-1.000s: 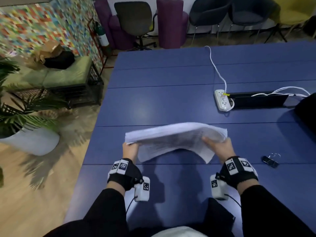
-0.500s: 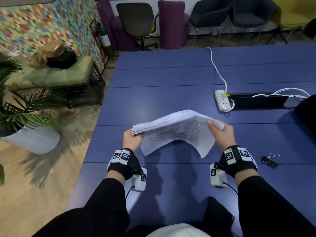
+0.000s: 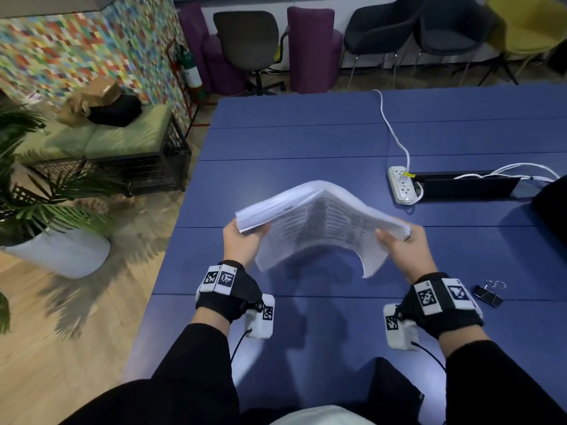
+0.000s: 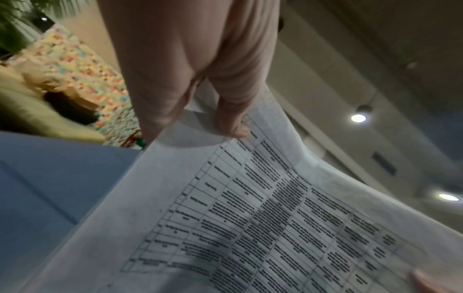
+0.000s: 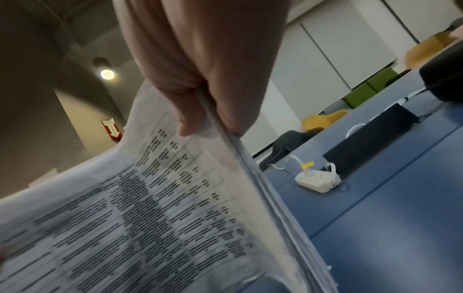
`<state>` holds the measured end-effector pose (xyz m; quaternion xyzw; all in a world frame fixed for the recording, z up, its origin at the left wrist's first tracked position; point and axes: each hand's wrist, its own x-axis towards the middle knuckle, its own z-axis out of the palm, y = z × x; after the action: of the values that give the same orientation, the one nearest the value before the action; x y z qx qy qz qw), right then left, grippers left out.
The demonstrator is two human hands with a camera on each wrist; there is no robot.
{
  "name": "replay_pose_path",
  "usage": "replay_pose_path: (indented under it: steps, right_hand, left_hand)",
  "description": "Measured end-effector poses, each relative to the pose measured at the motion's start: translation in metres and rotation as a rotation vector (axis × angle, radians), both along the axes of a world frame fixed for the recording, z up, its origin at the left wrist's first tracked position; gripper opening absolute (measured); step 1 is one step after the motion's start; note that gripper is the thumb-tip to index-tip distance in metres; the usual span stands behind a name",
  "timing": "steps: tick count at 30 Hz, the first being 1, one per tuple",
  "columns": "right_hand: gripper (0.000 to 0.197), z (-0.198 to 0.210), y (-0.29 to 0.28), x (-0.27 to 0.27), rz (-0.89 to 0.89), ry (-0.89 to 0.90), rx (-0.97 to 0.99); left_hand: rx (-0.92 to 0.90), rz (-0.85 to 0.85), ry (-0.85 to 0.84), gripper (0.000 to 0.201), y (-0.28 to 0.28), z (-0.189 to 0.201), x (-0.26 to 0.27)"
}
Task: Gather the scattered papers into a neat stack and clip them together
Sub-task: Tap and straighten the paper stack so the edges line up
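White printed sheets, gathered into a thick stack of papers [image 3: 319,222], are held in the air above the blue panelled desk [image 3: 306,142], toward its near edge; the stack arches upward in the middle, its two ends lower; tables of black text show on the underside [image 4: 263,208]. Left hand [image 3: 242,243] grasps the left end, thumb pressed on the printed face [image 4: 233,123]; right hand [image 3: 405,250] grasps the right end, thumb and fingers pinching the sheet edges [image 5: 213,111]. Black metal binder clip [image 3: 489,294] lies on the desk near the near edge, to the right of the right wrist, apart from the papers. White power strip [image 3: 402,187] with white cable lies farther back, beside a black rectangular cable box [image 3: 466,187].
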<state>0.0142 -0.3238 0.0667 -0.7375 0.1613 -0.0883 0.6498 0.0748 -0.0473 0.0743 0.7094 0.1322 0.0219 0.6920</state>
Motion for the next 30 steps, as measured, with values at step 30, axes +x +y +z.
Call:
replay_pose_path:
  steps: [30]
  right_hand:
    - [0.035,0.086,-0.004,0.003,0.442,-0.01,-0.422]
  left_hand:
    - [0.297,-0.486,-0.087,0.014,-0.036,0.064,-0.01]
